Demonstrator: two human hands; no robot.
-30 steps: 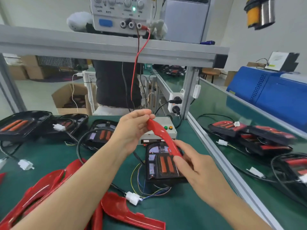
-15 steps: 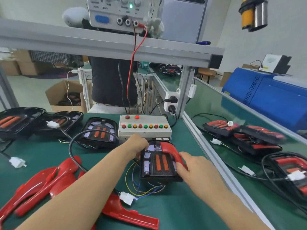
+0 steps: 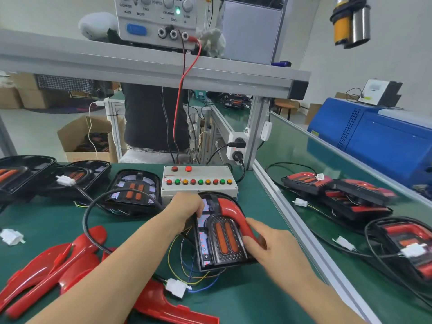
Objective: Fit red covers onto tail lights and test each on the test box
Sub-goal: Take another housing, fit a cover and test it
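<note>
- Head view, centre of the frame: a black tail light (image 3: 219, 239) lies on the green bench mat (image 3: 245, 298), just in front of the test box (image 3: 198, 183), with two orange strips showing in its raised middle.
- A red cover (image 3: 231, 212) sits along the upper right edge of that tail light, curving from its top down the right side.
- The left hand (image 3: 187, 210) is at the light's upper left corner, fingers curled over its edge and gripping it.
- The right hand (image 3: 278, 247) is at the lower end of the red cover; thumb and fingers are bent round the cover and the light's right edge, though how firmly they pinch is hard to tell from this angle.
- Coloured wires (image 3: 187, 272) trail from the light's lower left to a white connector (image 3: 177, 287) lying on the mat.
- Lower left of the frame: loose red covers (image 3: 53, 260) lie in a heap, and one more lies along the bottom edge.
- Left of the frame: more open tail lights (image 3: 135, 190) sit in a row beside the test box.
- Right of the frame: past the aluminium rail (image 3: 292, 220), tail lights with covers on (image 3: 339, 192) are piled on the neighbouring bench.
- Top of the frame: a power supply (image 3: 159, 17) stands on the shelf, its green lamp lit and a red lead hanging from it.
</note>
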